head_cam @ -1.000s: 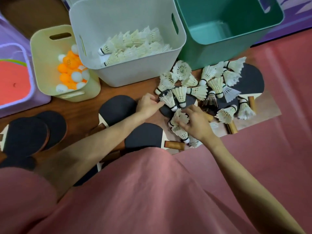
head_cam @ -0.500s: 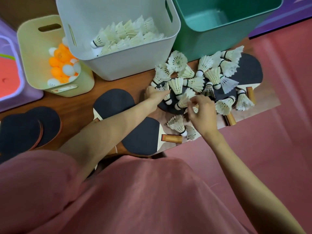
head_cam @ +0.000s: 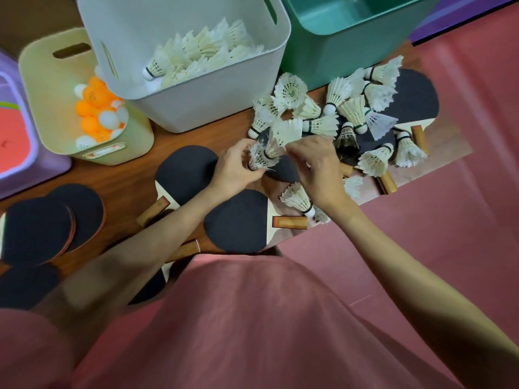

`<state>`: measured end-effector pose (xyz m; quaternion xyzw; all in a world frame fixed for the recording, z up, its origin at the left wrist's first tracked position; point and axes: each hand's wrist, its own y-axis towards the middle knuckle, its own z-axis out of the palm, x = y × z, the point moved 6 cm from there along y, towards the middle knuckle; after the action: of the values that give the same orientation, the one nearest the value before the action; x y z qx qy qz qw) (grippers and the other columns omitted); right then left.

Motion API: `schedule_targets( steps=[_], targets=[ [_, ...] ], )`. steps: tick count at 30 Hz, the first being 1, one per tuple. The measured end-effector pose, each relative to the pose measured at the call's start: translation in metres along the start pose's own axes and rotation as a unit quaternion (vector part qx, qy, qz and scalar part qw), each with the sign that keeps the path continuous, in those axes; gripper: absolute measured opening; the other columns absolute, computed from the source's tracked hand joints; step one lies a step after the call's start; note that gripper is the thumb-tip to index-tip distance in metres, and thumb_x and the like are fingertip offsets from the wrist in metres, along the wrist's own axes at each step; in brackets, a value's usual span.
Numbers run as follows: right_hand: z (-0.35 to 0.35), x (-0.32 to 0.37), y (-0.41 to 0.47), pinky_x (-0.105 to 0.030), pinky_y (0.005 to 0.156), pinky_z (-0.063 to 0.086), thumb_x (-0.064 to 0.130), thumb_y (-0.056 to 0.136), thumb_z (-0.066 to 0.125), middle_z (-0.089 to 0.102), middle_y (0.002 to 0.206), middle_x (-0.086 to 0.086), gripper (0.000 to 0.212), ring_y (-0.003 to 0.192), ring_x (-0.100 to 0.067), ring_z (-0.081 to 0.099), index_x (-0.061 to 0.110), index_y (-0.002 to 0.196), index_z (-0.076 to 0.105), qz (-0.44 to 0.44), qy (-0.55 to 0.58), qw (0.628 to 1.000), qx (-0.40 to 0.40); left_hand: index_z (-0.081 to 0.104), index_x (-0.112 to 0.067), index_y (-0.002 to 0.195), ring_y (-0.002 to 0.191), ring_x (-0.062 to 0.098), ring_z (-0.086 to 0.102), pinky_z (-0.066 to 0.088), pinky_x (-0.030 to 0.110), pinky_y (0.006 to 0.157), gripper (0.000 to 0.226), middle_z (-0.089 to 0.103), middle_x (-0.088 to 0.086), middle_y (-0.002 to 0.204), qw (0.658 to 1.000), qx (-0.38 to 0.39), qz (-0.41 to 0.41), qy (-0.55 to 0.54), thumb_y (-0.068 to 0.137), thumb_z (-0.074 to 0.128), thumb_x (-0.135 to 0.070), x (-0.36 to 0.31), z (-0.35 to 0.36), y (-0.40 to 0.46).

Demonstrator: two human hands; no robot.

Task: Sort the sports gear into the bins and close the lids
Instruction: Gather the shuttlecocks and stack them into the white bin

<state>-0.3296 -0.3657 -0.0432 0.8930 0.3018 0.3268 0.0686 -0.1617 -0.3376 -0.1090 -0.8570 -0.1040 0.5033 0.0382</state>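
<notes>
While they lie heaped just right of the white plastic bin [head_cam: 196,108], we list the loose white feathered shuttlecocks [head_cam: 323,119] as feather-light, crushable in the skirt, firm only at the rounded cork; we judge the cork or the banded neck the place to take hold. Our left hand [head_cam: 233,167] curls its fingers round a small bunch of shuttlecocks [head_cam: 264,155] in front of that bin; our right hand [head_cam: 317,167] pinches at the same bunch. More shuttlecocks already fill the white bin. Black-faced table-tennis bats with wooden handles [head_cam: 238,220] lie under and in front of the heap. Right of the white bin: an empty green plastic bin [head_cam: 351,51]. Left: a cream bin [head_cam: 42,88] of orange and white balls [head_cam: 95,113].
</notes>
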Motion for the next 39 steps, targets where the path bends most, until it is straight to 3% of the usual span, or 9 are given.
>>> schedule_targets(
  steps=[8, 11, 14, 17, 22, 26, 32, 35, 39],
  targets=[
    [0.021, 0.003, -0.001, -0.036, 0.074, 0.042, 0.022, 0.093, 0.058, 0.068, 0.081, -0.002, 0.017, 0.082, -0.025, 0.058, 0.01, 0.088, 0.069, -0.001, 0.033, 0.997, 0.075, 0.064, -0.009, 0.113, 0.092, 0.013, 0.068, 0.056, 0.038, 0.084, 0.05, 0.071, 0.002, 0.104, 1.0, -0.018, 0.005, -0.022, 0.068, 0.083, -0.018, 0.001, 0.001, -0.011],
    [0.024, 0.001, -0.004, -0.043, 0.086, 0.045, 0.031, 0.089, 0.063, 0.067, 0.107, -0.001, 0.026, 0.103, -0.024, 0.056, 0.013, 0.106, 0.069, -0.01, 0.034, 0.995, 0.098, 0.063, -0.007, 0.112, 0.092, 0.012, 0.068, 0.057, 0.036, 0.083, 0.05, 0.071, 0.002, 0.102, 0.999, -0.017, -0.009, -0.027, 0.068, 0.084, -0.017, 0.006, -0.001, -0.016],
    [0.019, -0.007, -0.012, -0.033, 0.101, 0.037, 0.037, 0.091, 0.06, 0.055, 0.128, -0.007, 0.047, 0.118, -0.024, 0.048, 0.009, 0.128, 0.054, 0.041, 0.045, 0.994, 0.092, 0.062, -0.005, 0.11, 0.089, 0.011, 0.068, 0.058, 0.03, 0.079, 0.049, 0.071, 0.003, 0.101, 0.998, -0.032, -0.043, -0.035, 0.068, 0.085, -0.015, 0.015, -0.002, -0.019],
    [0.02, -0.02, -0.024, -0.037, 0.097, 0.04, 0.025, 0.092, 0.057, 0.057, 0.119, -0.011, 0.035, 0.11, -0.029, 0.051, 0.006, 0.121, 0.056, 0.083, 0.027, 0.99, 0.109, 0.061, -0.005, 0.11, 0.088, 0.011, 0.067, 0.057, 0.027, 0.079, 0.049, 0.069, 0.003, 0.101, 0.993, -0.052, -0.086, -0.058, 0.068, 0.085, -0.012, 0.024, -0.005, -0.022],
    [0.048, -0.033, -0.047, -0.042, 0.094, 0.037, 0.024, 0.076, 0.073, 0.05, 0.126, -0.014, 0.038, 0.113, -0.037, 0.044, 0.01, 0.111, 0.064, 0.062, -0.123, 0.936, 0.324, 0.061, -0.008, 0.11, 0.09, 0.009, 0.067, 0.057, 0.029, 0.082, 0.049, 0.068, -0.001, 0.102, 0.989, -0.048, -0.125, -0.062, 0.067, 0.085, -0.013, 0.038, -0.005, -0.027],
    [0.051, -0.03, -0.048, -0.039, 0.087, 0.036, 0.016, 0.08, 0.065, 0.053, 0.118, -0.009, 0.016, 0.108, -0.034, 0.045, 0.015, 0.096, 0.068, 0.071, -0.141, 0.925, 0.345, 0.061, -0.009, 0.109, 0.091, 0.009, 0.067, 0.057, 0.026, 0.081, 0.048, 0.069, 0.001, 0.104, 0.988, -0.048, -0.131, -0.059, 0.068, 0.085, -0.012, 0.041, -0.009, -0.031],
    [0.029, -0.034, -0.038, -0.04, 0.079, 0.043, 0.014, 0.082, 0.067, 0.059, 0.094, -0.011, 0.007, 0.094, -0.032, 0.054, 0.012, 0.089, 0.065, 0.132, -0.048, 0.959, 0.245, 0.061, -0.007, 0.109, 0.079, -0.006, 0.061, 0.052, 0.009, 0.07, 0.045, 0.065, -0.008, 0.098, 0.99, -0.055, -0.123, -0.035, 0.07, 0.083, -0.01, 0.039, -0.015, -0.033],
    [0.006, -0.028, -0.032, -0.036, 0.075, 0.045, 0.014, 0.087, 0.063, 0.063, 0.087, -0.006, 0.004, 0.083, -0.024, 0.058, 0.011, 0.086, 0.061, 0.161, 0.042, 0.98, 0.111, 0.061, -0.006, 0.111, 0.082, 0.001, 0.062, 0.05, 0.005, 0.07, 0.046, 0.063, -0.008, 0.098, 0.992, -0.051, -0.115, -0.016, 0.07, 0.083, -0.009, 0.04, -0.015, -0.033],
    [-0.018, -0.014, -0.026, -0.022, 0.074, 0.045, 0.011, 0.091, 0.057, 0.061, 0.084, 0.003, 0.007, 0.078, -0.013, 0.057, 0.006, 0.087, 0.06, 0.185, 0.135, 0.972, -0.057, 0.061, -0.007, 0.114, 0.088, 0.006, 0.063, 0.046, 0.003, 0.072, 0.05, 0.066, -0.006, 0.101, 0.995, -0.032, -0.092, 0.012, 0.07, 0.083, -0.011, 0.037, -0.011, -0.033]
  ],
)
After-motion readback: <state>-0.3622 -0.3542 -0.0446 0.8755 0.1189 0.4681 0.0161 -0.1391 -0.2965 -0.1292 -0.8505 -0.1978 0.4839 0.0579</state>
